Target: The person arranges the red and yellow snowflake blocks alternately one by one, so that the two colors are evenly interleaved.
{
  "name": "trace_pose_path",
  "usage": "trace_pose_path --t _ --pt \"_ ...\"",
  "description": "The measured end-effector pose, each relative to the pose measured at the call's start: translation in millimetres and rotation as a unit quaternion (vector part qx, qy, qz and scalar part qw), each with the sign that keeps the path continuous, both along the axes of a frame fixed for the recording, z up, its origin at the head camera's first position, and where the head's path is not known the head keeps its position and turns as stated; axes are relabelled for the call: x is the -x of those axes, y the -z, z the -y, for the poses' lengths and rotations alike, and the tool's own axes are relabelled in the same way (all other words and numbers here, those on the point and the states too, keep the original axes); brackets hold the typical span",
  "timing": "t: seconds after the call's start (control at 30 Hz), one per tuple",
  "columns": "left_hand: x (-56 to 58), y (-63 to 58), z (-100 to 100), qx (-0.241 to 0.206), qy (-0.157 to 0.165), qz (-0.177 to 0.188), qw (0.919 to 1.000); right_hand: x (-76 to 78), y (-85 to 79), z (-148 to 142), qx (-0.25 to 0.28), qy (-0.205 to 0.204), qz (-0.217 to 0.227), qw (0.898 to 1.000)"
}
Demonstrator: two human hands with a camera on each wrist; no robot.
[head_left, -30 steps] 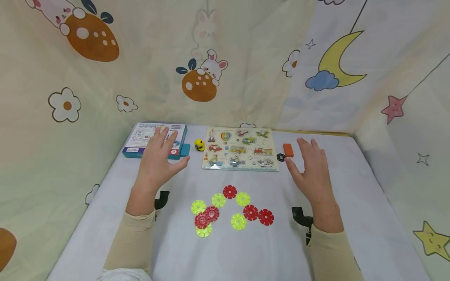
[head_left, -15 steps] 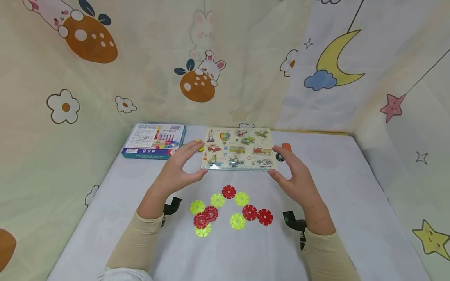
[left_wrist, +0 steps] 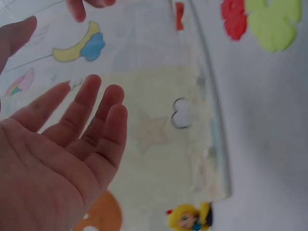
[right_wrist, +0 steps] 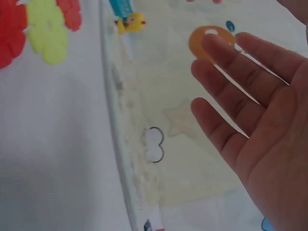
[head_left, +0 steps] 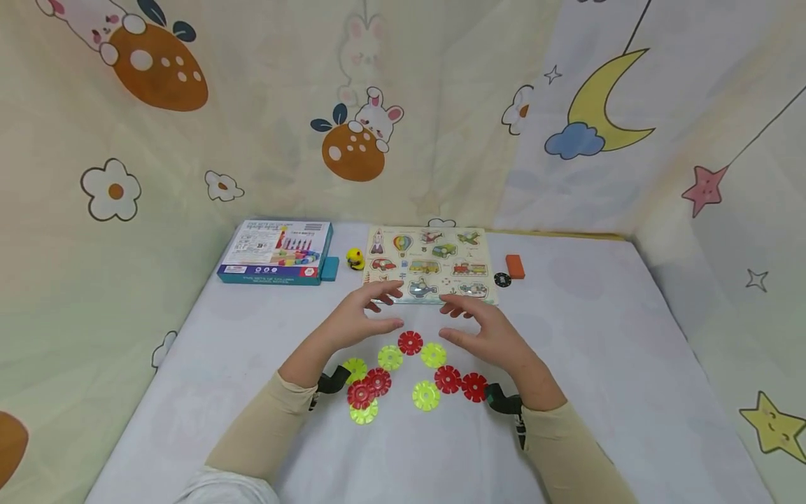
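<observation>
In the head view my left hand (head_left: 355,316) and right hand (head_left: 488,331) face each other with a gap between them, fingers loosely bent and holding nothing. Both hover between the puzzle board (head_left: 456,269), printed with vehicles, and a group of notched plastic discs. A red disc (head_left: 411,343) lies just below the gap, flanked by a yellow-green disc (head_left: 390,358) and another yellow-green disc (head_left: 434,355). The left wrist view shows the left palm (left_wrist: 43,178) with fingers spread; in the right wrist view the right palm (right_wrist: 284,159) looks similar.
A boxed set (head_left: 273,252) stands at the back left beside a blue block (head_left: 329,269) and a small yellow figure (head_left: 355,259). Right of the board are an orange block (head_left: 515,267) and a black disc (head_left: 502,280). Printed cloth walls (head_left: 264,126) enclose the table.
Both hands have come inward from wide apart and lower toward the discs, passing from beside the puzzle board to its near edge. The discs have stayed in place.
</observation>
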State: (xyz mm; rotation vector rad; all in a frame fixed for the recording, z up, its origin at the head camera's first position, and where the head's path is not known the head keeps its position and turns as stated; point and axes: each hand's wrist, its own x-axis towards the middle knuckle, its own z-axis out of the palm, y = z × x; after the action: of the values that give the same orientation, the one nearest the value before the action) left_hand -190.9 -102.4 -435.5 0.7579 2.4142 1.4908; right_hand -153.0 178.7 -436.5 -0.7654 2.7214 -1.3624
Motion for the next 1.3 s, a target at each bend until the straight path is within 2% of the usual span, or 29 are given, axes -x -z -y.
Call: trace_pose_path --t 0.1,0.2,0.33,0.47,0.57,0.67,0.77,0.93,1.07,1.3 --pt "3.4 12.5 -6 -0.004 0.006 0.060 0.9982 2.6 9.2 3 -0.011 -0.012 0.041 0.999" --pt "4.7 22.6 -13 0.011 -0.004 0.119 0.9929 4.4 15.9 4 -0.031 -0.024 0.080 0.996" --pt "5.0 33.0 -20 0.063 -0.022 0.155 0.9857 5.0 23.0 8 -0.060 -0.024 0.132 0.989" --pt "3.9 41.9 -26 0.115 -0.025 0.141 0.9830 5.8 32.1 14 -0.096 0.005 0.180 0.979" --pt "0.6 47.3 -29 0.155 -0.032 0.121 0.9800 6.7 39.3 18 -0.129 0.028 0.200 0.971" --pt "-3.4 51.3 -33 0.200 -0.040 0.090 0.9748 6.3 44.2 22 -0.169 0.041 0.192 0.966" --pt "-7.0 54.0 -37 0.249 -0.037 0.044 0.9669 4.4 45.6 27 -0.202 0.054 0.172 0.963" --pt "-9.9 55.0 -41 0.295 -0.036 -0.011 0.9546 2.0 44.3 32 -0.219 0.070 0.157 0.961" --pt "-10.7 51.4 -42 0.290 -0.038 -0.006 0.9562 1.9 43.7 33 -0.213 0.073 0.163 0.961" --pt "-15.3 48.9 -42 0.259 -0.025 0.044 0.9645 -1.0 43.6 33 -0.200 0.069 0.170 0.962"
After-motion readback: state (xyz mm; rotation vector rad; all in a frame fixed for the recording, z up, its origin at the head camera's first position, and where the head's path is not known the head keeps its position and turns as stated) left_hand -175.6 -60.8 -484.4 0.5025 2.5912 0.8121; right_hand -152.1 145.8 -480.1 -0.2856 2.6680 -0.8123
